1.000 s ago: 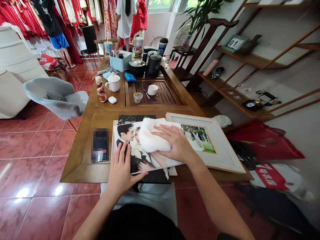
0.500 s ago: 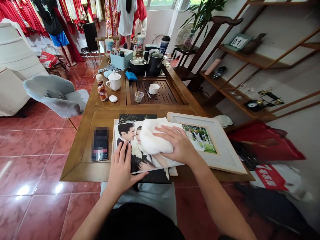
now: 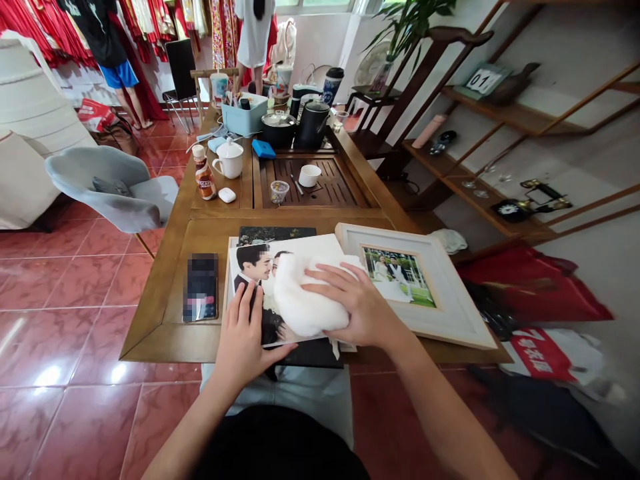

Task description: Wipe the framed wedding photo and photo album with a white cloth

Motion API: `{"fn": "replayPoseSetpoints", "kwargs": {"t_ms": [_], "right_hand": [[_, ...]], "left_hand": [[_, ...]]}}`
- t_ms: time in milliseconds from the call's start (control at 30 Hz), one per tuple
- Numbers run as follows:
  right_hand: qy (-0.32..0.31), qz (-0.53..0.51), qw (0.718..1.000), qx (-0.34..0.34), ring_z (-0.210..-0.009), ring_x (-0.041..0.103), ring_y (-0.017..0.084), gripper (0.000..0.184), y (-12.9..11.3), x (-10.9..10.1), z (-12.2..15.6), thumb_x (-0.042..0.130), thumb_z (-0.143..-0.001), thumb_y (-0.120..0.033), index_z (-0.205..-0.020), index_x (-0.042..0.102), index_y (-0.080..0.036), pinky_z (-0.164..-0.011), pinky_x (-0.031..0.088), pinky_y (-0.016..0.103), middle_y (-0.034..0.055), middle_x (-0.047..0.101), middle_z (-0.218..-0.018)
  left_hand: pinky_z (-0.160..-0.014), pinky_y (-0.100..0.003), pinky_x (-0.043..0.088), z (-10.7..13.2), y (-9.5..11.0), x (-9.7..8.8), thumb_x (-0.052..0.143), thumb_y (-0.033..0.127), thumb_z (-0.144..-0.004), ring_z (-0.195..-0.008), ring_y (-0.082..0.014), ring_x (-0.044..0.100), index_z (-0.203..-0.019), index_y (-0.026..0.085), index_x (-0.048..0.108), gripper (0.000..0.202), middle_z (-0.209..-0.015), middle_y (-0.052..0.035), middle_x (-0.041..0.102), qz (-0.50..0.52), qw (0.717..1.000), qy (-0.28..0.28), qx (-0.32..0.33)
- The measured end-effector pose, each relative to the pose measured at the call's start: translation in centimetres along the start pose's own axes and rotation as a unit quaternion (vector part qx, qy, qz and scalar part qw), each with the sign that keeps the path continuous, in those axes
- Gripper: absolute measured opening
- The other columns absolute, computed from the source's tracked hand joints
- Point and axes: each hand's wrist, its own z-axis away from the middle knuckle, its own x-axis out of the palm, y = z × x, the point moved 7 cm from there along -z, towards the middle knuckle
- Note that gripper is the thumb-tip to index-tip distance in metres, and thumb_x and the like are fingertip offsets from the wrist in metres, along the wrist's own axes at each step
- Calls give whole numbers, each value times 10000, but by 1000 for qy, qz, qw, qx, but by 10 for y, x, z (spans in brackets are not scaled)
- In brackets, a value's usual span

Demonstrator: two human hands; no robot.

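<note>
A large photo print [image 3: 320, 248] of a couple lies on the near part of the wooden table, over a dark board [image 3: 305, 353]. My left hand [image 3: 243, 325] rests on its left side with the fingers spread and the thumb along the lower edge. Across the right half of the print, my right hand [image 3: 350, 297] grips a wad of soft white cloth [image 3: 300, 300] and presses it on the surface. The cloth hides much of the picture. A pale framed photo [image 3: 457, 283] lies at the right, close to my right hand.
A phone [image 3: 201, 290] lies left of the print. Farther back are a bottle [image 3: 204, 173], a lidded white mug [image 3: 229, 160], a small tub [image 3: 279, 192] and a white cup [image 3: 310, 175] on the slatted tea tray [image 3: 345, 190]. Two people stand near hanging clothes.
My right hand has moved the white cloth down and slightly left across the print, covering more of its lower part. My left hand stays in place.
</note>
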Motion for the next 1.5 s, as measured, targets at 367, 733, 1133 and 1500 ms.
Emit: {"fn": "replayPoseSetpoints", "kwargs": {"t_ms": [367, 733, 1133, 1500], "right_hand": [[-54, 34, 998, 23, -1455, 373, 395, 752, -12, 10, -77, 657, -881, -524, -1559, 401, -322, -1134, 243, 662, 134, 423, -1603], [-100, 13, 994, -44, -1472, 355, 357, 654, -31, 21, -121, 643, -907, -477, -1523, 463, -348, -1162, 209, 623, 76, 411, -1620], [-102, 1, 989, -106, -1465, 367, 341, 645, -30, 29, -140, 673, -860, -443, -1478, 519, -343, -1158, 182, 594, 46, 461, -1591], [-54, 29, 998, -20, -1406, 456, 340, 609, 29, -4, -92, 685, -858, -463, -1439, 555, -335, -1131, 259, 581, 87, 516, -1544]], "left_hand": [[-1155, -627, 370, 2, -2, 3, 658, 684, -852, -1481, -467, 320, -1568, 55, 268, 1030, -1538, -301, 403, -8, 1000, 1, 6], [-1115, -641, 400, 4, -5, 6, 615, 722, -860, -1456, -486, 327, -1592, 68, 224, 1057, -1515, -297, 415, -22, 1000, 5, -4], [-1136, -652, 373, 1, -4, 2, 647, 676, -865, -1476, -479, 310, -1611, 96, 184, 1052, -1540, -279, 397, -11, 1000, 11, 9], [-1172, -621, 352, 0, -1, 1, 677, 670, -846, -1505, -454, 289, -1613, 76, 162, 1099, -1588, -278, 366, -17, 1000, 7, 13]]}}
